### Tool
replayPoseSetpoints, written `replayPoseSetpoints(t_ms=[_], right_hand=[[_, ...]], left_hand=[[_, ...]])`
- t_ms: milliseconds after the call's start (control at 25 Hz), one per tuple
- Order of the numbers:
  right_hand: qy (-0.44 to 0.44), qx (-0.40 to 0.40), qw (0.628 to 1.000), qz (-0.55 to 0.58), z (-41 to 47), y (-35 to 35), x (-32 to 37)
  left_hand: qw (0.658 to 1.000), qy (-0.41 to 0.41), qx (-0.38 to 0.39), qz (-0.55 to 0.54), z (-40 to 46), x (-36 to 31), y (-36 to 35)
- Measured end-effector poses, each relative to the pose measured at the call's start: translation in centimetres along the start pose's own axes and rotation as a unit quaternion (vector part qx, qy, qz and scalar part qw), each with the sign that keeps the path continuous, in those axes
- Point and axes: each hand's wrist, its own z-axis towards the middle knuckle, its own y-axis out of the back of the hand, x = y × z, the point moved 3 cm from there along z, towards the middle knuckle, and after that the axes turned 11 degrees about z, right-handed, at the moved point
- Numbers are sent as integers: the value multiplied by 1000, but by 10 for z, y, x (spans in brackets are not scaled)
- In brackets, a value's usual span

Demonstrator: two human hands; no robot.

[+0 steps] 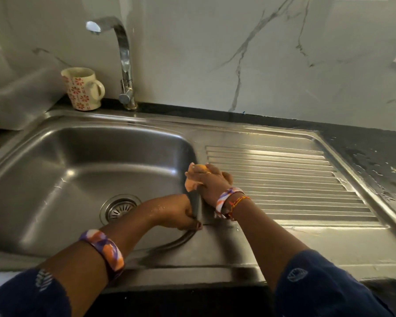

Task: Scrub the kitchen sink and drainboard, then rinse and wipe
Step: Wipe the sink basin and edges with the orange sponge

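Head view: right hand (209, 179) fingers grasp orange sponge (196, 179); left hand (181, 212) fingers grip sink (55, 179) rim.

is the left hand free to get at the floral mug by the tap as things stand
Probably yes: the left hand only grips the sink rim, and nothing stands between it and the mug beyond the empty basin, left of the tap.

One sink (55, 179) lies left of the hands, with one drain (119, 208) just left of the left hand (178, 212). One drainboard (295, 179) lies to their right. One tap (124, 62) and one mug (81, 89) stand beyond them. Two hands show; the right hand (212, 179) holds one cloth (193, 179). Two bangles (103, 250) (226, 197) show.
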Motion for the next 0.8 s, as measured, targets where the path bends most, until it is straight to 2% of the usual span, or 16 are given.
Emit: replayPoseSetpoints(t_ms=[40,120,160,240,320,400,480,520,560,640,720,800], right_hand=[[-1,21,997,72,-8,-5,5],[40,51,960,272,-38,-5,18],[53,8,942,332,-50,4,16],[49,-89,924,369,-71,32,-7],[8,-208,918,337,-94,68,-51],[-117,-323,904,256,-122,101,-113],[-248,-378,882,133,-148,125,-170],[-307,-368,872,102,-157,131,-192],[-373,-321,867,76,-164,134,-212],[-447,-179,877,19,-172,126,-236],[-461,-118,880,9,-172,117,-243],[-449,-118,883,70,-169,114,-232]], left_hand=[[1000,4,25,0,-2,-2,-2],[999,22,50,-4,-6,-8,0],[998,37,59,-2,-5,-9,2],[995,57,85,18,-3,-16,8],[989,64,120,61,-1,-23,12],[981,72,161,86,1,-28,12],[976,77,183,89,3,-30,13],[977,77,182,84,5,-29,12],[978,78,175,77,6,-28,12],[983,77,148,73,7,-25,11],[988,71,104,90,5,-23,9],[991,74,63,88,1,-23,7]])
